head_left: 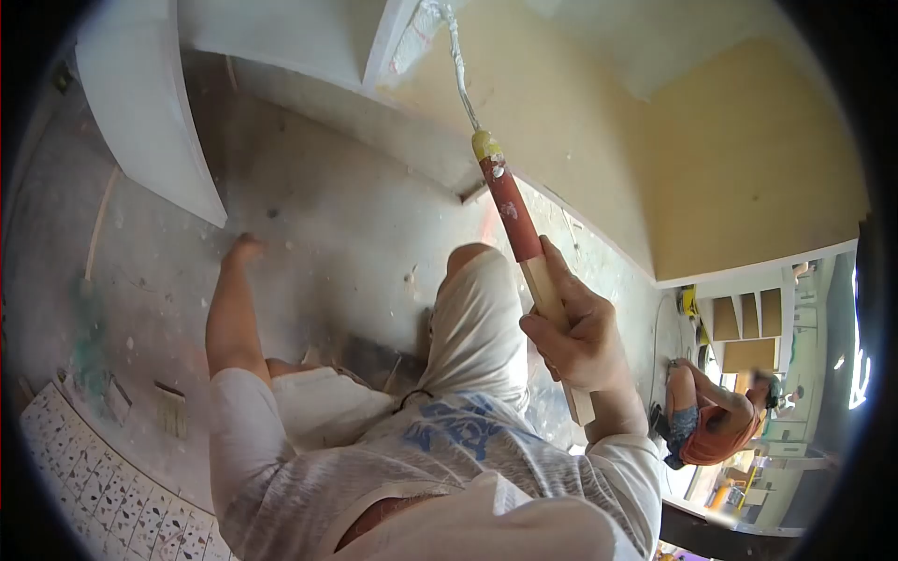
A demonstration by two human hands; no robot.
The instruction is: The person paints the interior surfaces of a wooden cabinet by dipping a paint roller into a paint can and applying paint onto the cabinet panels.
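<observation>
My right hand [582,337] is closed around the wooden stick at the lower end of a paint roller's red handle [510,208]. The roller's bent wire [458,70] is caked with white paint. At the top, the white roller head [418,35] is against or close to the inner edge of a tan panel [561,112]; I cannot tell if it touches. My left hand [245,249] is small and blurred, near the lower tip of a curved-looking white panel [140,93]; its fingers are not clear.
A seated person in an orange top [718,432] is at the right, beside a white shelf unit with tan compartments [745,318]. The grey floor [327,215] is spotted with paint and debris. A speckled patterned panel [94,477] lies at lower left.
</observation>
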